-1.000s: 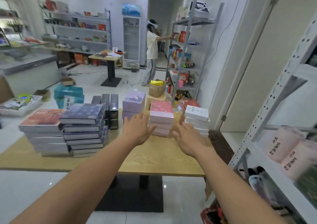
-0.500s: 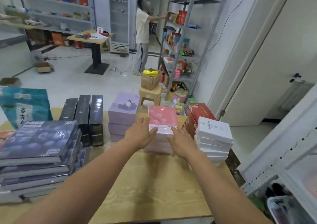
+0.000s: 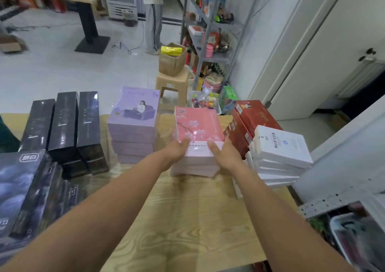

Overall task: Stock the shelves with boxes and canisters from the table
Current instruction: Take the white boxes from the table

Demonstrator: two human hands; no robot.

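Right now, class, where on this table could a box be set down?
The table is bare at the near edge, in front of the pink stack. A narrow gap separates it from the purple stack. Elsewhere, stacks crowd it.

Left hand [image 3: 176,150], right hand [image 3: 225,156] around pink box [image 3: 196,126]

On the table [image 3: 187,219] — centre stack [image 3: 198,126] between left stack [image 3: 133,115] and right stack [image 3: 281,146].
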